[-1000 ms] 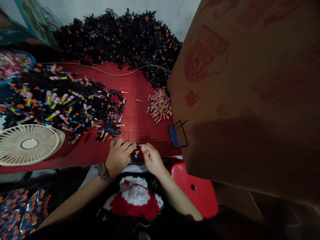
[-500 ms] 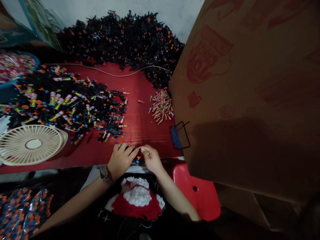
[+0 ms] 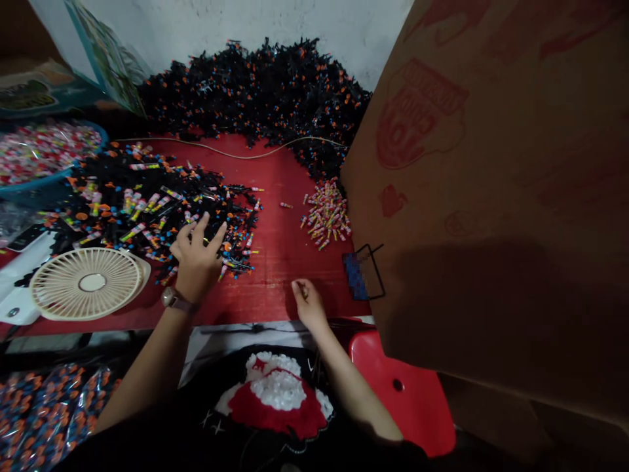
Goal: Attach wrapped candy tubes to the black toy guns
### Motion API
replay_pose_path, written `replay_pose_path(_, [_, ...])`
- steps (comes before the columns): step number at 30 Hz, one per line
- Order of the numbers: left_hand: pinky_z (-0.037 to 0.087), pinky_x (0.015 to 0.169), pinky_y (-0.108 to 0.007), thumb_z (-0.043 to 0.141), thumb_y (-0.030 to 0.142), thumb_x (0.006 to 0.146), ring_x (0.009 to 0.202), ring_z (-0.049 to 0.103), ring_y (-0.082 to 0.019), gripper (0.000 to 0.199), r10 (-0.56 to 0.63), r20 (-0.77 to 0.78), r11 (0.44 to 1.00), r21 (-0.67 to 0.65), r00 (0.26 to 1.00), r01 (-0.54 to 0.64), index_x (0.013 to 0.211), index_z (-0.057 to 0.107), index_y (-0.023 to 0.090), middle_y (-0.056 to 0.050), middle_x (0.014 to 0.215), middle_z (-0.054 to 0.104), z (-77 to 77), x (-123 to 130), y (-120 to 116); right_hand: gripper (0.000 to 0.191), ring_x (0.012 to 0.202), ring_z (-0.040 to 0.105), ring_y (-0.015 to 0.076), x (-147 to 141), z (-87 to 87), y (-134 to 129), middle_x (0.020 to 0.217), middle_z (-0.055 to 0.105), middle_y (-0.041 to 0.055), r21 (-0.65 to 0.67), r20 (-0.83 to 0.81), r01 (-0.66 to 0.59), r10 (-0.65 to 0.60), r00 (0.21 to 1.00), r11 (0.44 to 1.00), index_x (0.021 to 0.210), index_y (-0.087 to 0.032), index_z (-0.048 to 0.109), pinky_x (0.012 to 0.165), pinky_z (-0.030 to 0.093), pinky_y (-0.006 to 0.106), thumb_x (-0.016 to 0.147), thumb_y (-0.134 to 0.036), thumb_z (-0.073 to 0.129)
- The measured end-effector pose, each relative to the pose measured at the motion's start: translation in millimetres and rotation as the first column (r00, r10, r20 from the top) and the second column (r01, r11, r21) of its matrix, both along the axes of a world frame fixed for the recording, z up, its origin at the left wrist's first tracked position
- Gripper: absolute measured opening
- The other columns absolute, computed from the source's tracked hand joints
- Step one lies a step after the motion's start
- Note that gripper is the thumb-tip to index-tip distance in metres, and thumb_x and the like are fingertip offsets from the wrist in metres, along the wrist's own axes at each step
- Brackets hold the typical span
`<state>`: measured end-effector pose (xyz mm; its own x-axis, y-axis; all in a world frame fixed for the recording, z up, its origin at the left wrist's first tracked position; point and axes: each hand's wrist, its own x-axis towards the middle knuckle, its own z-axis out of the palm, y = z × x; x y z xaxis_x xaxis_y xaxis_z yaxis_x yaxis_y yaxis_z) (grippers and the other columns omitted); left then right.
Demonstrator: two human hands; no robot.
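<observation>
My left hand point(image 3: 198, 259), with a watch on its wrist, is over the right part of a pile of black pieces with orange and blue tips and small candy tubes point(image 3: 147, 203). Its fingers are spread and nothing shows in its grip. Near the front edge of the red table point(image 3: 275, 262), my right hand point(image 3: 309, 303) is curled. A small yellowish item, partly hidden, shows between its fingers; it looks like a candy tube. A heap of pink and yellow candy tubes point(image 3: 327, 213) lies beyond this hand, with one loose tube point(image 3: 286, 206) beside it.
A large black heap point(image 3: 255, 92) lies against the wall. A blue basin point(image 3: 44, 187) of wrapped candies and a cream fan point(image 3: 91, 283) are at left. A big cardboard box point(image 3: 481, 196) stands at right, with a wire stand point(image 3: 376, 272) beside it and a red stool point(image 3: 403, 393) below.
My left hand has moved forward and left to the pile, away from my right hand. The black piece with orange and blue tips between them is gone from there. The view has shifted slightly.
</observation>
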<state>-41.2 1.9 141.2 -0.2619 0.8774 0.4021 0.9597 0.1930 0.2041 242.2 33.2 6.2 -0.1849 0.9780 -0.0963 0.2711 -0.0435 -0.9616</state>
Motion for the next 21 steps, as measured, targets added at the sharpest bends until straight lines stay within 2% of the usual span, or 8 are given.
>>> replay_pose_path(4, [0.04,0.11,-0.06,0.054,0.023,0.101,0.136,0.057,-0.043,0.045,-0.032,0.125,0.999,0.007,0.992,0.032,0.14,0.077,0.021,-0.022,0.155,0.065,-7.9,6.7,3.2,0.054,0.065,0.057,0.019,-2.5,-0.7,-9.6,0.073,0.06,-0.0013,0.014,0.054,-0.027,0.027,0.998,1.0,0.101,-0.022,0.065,0.064,0.046,0.03,0.097,-0.075,0.056])
replay_pose_path(7, [0.05,0.104,-0.05,0.05,0.033,0.105,0.115,0.07,-0.034,0.037,-0.05,0.397,0.998,0.058,0.916,0.029,0.127,0.075,0.017,-0.02,0.123,0.076,-21.5,16.2,-3.3,0.05,0.072,0.06,0.0202,-1.6,3.6,-16.2,0.082,0.062,-0.0004,0.011,0.023,-0.07,0.069,0.997,0.998,0.109,-0.024,0.06,0.071,0.05,0.031,0.101,-0.073,0.053])
replay_pose_path(9, [0.056,0.09,-0.041,0.054,0.042,0.105,0.091,0.073,-0.026,0.031,-0.102,0.655,0.995,0.076,0.749,0.068,0.122,0.067,0.019,-0.011,0.101,0.077,-28.5,24.1,-12.4,0.047,0.081,0.063,0.021,-0.2,8.1,-17.8,0.091,0.065,0.0023,0.02,-0.021,-0.087,0.087,0.996,0.996,0.114,-0.025,0.058,0.079,0.053,0.033,0.108,-0.07,0.044])
replay_pose_path(11, [0.057,0.077,-0.035,0.061,0.048,0.101,0.074,0.07,-0.021,0.03,-0.138,0.867,0.99,0.102,0.479,0.1,0.117,0.059,0.022,-0.003,0.087,0.073,-32.1,32.4,-22.7,0.045,0.089,0.064,0.0207,-0.5,15.5,-16.6,0.098,0.066,0.0038,0.043,-0.057,-0.12,0.123,0.991,0.992,0.114,-0.026,0.056,0.085,0.053,0.033,0.112,-0.067,0.038])
replay_pose_path(13, [0.058,0.076,-0.034,0.064,0.049,0.099,0.073,0.071,-0.02,0.029,-0.16,0.954,0.986,0.145,0.255,0.078,0.11,0.057,0.023,-0.002,0.086,0.074,-31.3,38.5,-31.4,0.043,0.09,0.064,0.02,-5.0,26.9,-13.4,0.099,0.065,0.0035,0.075,-0.081,-0.195,0.201,0.976,0.978,0.111,-0.026,0.057,0.087,0.053,0.032,0.112,-0.065,0.04])
replay_pose_path(14, [0.059,0.08,-0.036,0.064,0.049,0.099,0.078,0.072,-0.021,0.029,-0.168,0.962,0.986,0.161,0.215,0.048,0.107,0.059,0.022,-0.003,0.089,0.075,-29.2,39.9,-34.7,0.042,0.089,0.063,0.0196,-9.1,34.0,-11.4,0.098,0.065,0.0032,0.092,-0.094,-0.24,0.248,0.964,0.966,0.109,-0.026,0.057,0.087,0.052,0.032,0.113,-0.065,0.041])
replay_pose_path(18, [0.058,0.098,-0.037,0.06,0.06,0.103,0.105,0.072,-0.024,0.044,-0.161,0.921,0.976,0.203,0.354,-0.084,0.106,0.073,0.018,-0.012,0.116,0.077,-12.8,35.8,-43.3,0.045,0.085,0.064,0.0192,-34.5,63.3,-5.0,0.091,0.067,0.0035,0.179,-0.129,-0.432,0.456,0.88,0.884,0.096,-0.025,0.06,0.085,0.053,0.031,0.115,-0.06,0.04])
replay_pose_path(21, [0.059,0.094,-0.036,0.057,0.072,0.103,0.102,0.071,-0.024,0.058,-0.131,0.915,0.974,0.19,0.382,-0.121,0.118,0.076,0.019,-0.012,0.127,0.075,1.2,34.5,-51.7,0.049,0.095,0.068,0.0215,-52.5,71.9,-5.7,0.098,0.07,0.0081,0.29,-0.137,-0.479,0.532,0.836,0.828,0.092,-0.022,0.068,0.093,0.054,0.033,0.115,-0.058,0.043])
